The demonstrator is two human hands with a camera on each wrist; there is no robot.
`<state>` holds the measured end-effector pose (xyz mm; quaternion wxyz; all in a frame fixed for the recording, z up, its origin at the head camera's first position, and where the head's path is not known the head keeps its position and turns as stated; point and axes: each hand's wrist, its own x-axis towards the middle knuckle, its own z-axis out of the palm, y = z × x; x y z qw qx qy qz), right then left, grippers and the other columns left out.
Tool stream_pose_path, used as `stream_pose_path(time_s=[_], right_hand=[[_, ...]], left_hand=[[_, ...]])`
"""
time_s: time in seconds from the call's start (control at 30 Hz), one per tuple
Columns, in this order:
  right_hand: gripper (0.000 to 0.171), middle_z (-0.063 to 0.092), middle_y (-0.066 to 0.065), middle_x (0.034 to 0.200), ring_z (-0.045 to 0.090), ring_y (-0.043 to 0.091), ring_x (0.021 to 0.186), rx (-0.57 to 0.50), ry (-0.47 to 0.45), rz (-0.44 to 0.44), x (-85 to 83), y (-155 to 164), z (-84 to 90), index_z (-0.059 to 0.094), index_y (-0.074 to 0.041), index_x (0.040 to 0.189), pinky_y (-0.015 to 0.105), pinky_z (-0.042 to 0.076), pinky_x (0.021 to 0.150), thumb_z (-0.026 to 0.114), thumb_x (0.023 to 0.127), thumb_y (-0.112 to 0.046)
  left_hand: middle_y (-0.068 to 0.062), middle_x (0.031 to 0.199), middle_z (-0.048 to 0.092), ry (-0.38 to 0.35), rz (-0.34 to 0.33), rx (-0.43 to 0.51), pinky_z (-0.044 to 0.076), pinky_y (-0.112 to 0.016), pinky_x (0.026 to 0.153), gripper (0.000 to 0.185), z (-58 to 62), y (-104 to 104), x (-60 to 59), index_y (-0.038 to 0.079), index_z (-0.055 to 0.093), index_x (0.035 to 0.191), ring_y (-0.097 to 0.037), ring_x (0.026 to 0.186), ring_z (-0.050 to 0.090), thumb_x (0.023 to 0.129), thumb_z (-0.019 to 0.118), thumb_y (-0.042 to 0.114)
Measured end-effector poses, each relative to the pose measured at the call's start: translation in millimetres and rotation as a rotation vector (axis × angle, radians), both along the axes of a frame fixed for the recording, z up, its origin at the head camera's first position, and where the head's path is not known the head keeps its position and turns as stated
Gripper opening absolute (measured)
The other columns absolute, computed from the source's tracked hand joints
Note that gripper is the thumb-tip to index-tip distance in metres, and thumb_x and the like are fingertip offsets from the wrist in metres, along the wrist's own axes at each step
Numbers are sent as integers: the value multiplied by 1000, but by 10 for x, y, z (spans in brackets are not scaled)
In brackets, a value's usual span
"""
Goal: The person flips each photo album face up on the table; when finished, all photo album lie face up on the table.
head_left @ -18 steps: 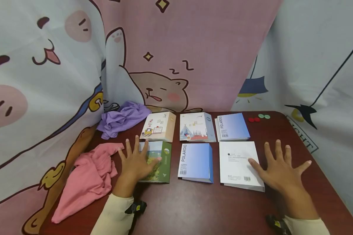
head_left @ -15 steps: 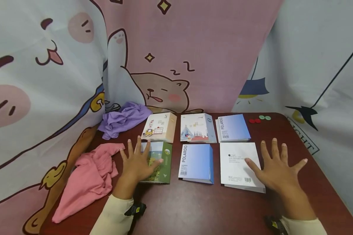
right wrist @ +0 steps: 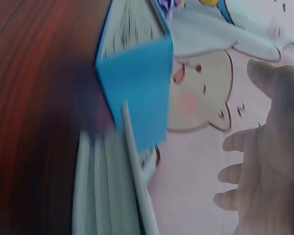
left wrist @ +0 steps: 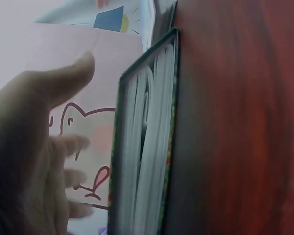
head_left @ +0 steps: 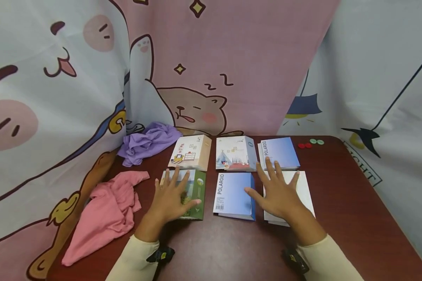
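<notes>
Neither of our hands grips anything: both lie with fingers spread and straight, and whether the palms press down or only hover we cannot tell. Going from the left, a crumpled pink cloth [head_left: 105, 212] lies near the table's [head_left: 351, 203] left edge, with a purple cloth [head_left: 145, 142] bunched behind it against the cartoon-printed curtain [head_left: 232, 58]. Our left hand [head_left: 172, 197] is flat over the green album [head_left: 195, 193], hiding most of its cover; the left wrist view shows only that album's page edges [left wrist: 144, 156], the hand beside them dim. Behind it sits a beige album [head_left: 191, 151]. Next comes the blue album [head_left: 232, 193] marked POLAROID, with an illustrated album [head_left: 233, 153] behind. Our right hand [head_left: 278, 193] is over the white album [head_left: 304, 187], the thumb reaching onto the blue one's edge; the white cover is largely hidden. The right wrist view is blurred, showing little beyond a blue spine [right wrist: 137, 88]. A second blue album [head_left: 281, 152] lies behind, and small red and green discs [head_left: 311, 143], too small to identify, sit near the far right corner
</notes>
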<state>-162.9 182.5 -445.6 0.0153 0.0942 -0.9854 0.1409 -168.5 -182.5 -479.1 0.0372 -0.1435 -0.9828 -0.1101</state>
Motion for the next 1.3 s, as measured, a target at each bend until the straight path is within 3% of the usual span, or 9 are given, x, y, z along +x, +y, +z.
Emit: stream_pose_path(time_s=[0.23, 0.4, 0.57, 0.77, 1.03, 1.3], right_hand=[[97, 12, 15, 185, 9, 47, 171, -89, -63, 130, -182, -435, -78, 23, -20, 176, 92, -2, 120, 51, 102, -77], [94, 18, 18, 184, 8, 48, 171, -169, -160, 258, -286, -674, -97, 25, -20, 176, 90, -4, 121, 58, 103, -70], [91, 24, 20, 181, 8, 48, 171, -198, -211, 349, -422, -963, -93, 30, -16, 174, 88, -2, 124, 66, 103, -61], [89, 28, 23, 179, 11, 49, 170, -227, -255, 404, -524, -1172, -113, 36, -10, 171, 87, -2, 125, 72, 102, -52], [87, 34, 19, 178, 13, 46, 170, -228, -300, 405, -630, -1260, -186, 41, -13, 170, 85, 0, 126, 80, 100, -45], [93, 37, 11, 178, 9, 44, 172, -230, -314, 398, -738, -1291, -262, 41, -16, 170, 85, -3, 126, 86, 94, -45]], left_hand=[[-17, 182, 25, -40, -156, 101, 27, -87, 120, 105, -68, -59, -31, 22, 37, 172, -57, 164, 24, 89, 75, 73], [-15, 182, 27, -81, -221, 126, 27, -86, 121, 107, -103, -97, -45, 21, 38, 172, -54, 164, 27, 87, 79, 71], [-13, 182, 28, -97, -262, 154, 24, -86, 122, 108, -53, -144, -46, 22, 40, 171, -50, 167, 24, 84, 86, 67], [-9, 182, 28, -103, -298, 171, 24, -89, 119, 107, -83, -130, -38, 23, 45, 169, -51, 166, 25, 81, 89, 66], [-9, 181, 33, -111, -288, 146, 25, -90, 117, 107, -93, -152, 25, 23, 52, 165, -55, 165, 26, 76, 91, 69], [-9, 179, 36, -108, -279, 116, 19, -91, 119, 116, -116, -154, -2, 21, 51, 165, -54, 165, 25, 69, 94, 71]])
